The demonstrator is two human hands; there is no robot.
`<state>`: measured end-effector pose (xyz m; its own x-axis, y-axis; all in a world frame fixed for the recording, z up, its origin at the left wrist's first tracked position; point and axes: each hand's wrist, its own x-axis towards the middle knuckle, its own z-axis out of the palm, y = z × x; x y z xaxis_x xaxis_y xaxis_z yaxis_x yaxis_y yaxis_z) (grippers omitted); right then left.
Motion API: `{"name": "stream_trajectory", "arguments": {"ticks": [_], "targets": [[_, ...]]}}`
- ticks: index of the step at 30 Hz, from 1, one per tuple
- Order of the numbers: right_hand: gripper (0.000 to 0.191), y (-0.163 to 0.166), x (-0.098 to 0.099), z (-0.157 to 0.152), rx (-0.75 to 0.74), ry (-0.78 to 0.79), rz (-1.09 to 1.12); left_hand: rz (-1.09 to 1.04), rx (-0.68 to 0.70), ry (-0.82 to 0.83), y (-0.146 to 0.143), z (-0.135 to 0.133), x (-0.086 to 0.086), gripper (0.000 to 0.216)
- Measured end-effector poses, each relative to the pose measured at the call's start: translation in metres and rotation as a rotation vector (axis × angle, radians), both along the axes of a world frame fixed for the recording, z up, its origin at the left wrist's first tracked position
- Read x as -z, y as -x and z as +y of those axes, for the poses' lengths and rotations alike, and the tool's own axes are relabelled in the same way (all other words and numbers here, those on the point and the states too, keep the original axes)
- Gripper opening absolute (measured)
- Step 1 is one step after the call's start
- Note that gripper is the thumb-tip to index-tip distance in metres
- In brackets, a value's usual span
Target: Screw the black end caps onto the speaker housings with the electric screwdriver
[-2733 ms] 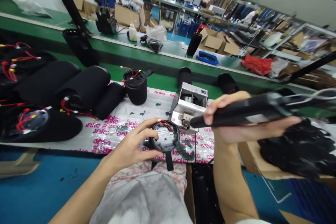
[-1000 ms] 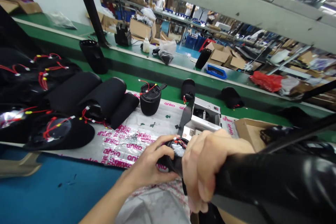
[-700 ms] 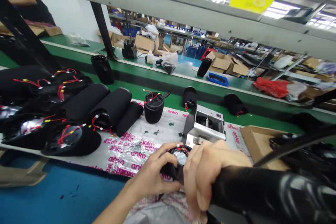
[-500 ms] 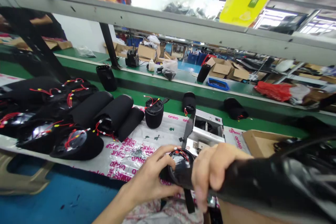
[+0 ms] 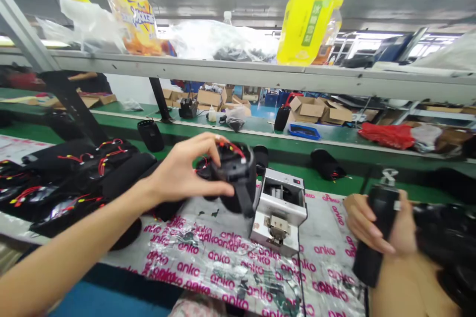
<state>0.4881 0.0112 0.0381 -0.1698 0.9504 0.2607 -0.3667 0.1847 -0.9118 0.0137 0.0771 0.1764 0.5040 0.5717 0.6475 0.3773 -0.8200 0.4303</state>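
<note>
My left hand [image 5: 186, 171] is stretched out over the bench and grips a black round speaker body [image 5: 234, 171] with red wires at its top and a black strap hanging from it. It holds the part in the air, left of a small silver metal machine [image 5: 279, 210]. My right hand [image 5: 375, 225] is low at the right, closed around a black electric screwdriver [image 5: 375, 228] held upright near a pile of black parts [image 5: 449, 242].
Black fabric cylinders with red wires [image 5: 82, 178] lie in a heap at the left. Clear plastic printed "anko" [image 5: 230, 257] covers the bench. A green conveyor [image 5: 334, 143] runs behind it. Drink bottles [image 5: 305, 15] and bags rest on an overhead shelf [image 5: 241, 72].
My left hand has lifted the speaker body up and away from my lap. My right hand has pulled the screwdriver off it and down to the right. The view has tilted upward.
</note>
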Motion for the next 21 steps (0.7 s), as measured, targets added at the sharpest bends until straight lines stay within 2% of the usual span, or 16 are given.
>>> {"name": "stream_trajectory", "arguments": {"ticks": [2,4,7,10,13,15,19,21], "targets": [[0.078,0.009,0.024,0.013,-0.069,0.159,0.023,0.014,-0.084,0.014,-0.012,0.040,-0.013,0.053],[0.080,0.017,0.048,0.025,-0.104,0.281,0.043,0.012,-0.194,0.087,-0.026,0.084,-0.015,0.055],[0.079,0.020,0.079,0.041,-0.142,0.431,0.038,0.200,-0.425,0.170,-0.043,0.143,-0.003,0.051],[0.078,0.017,0.099,0.051,-0.144,0.537,0.038,0.340,-0.535,0.265,-0.049,0.181,0.016,0.046],[0.077,0.015,0.108,0.051,-0.111,0.604,0.047,0.459,-0.571,0.363,-0.044,0.199,0.035,0.042],[0.077,0.017,0.109,0.050,-0.085,0.639,0.050,0.536,-0.572,0.411,-0.038,0.205,0.041,0.040],[0.078,0.025,0.103,0.045,-0.043,0.697,0.046,0.642,-0.547,0.457,-0.026,0.204,0.029,0.039],[0.080,0.029,0.098,0.044,-0.021,0.723,0.043,0.666,-0.536,0.465,-0.020,0.192,0.017,0.055]]}}
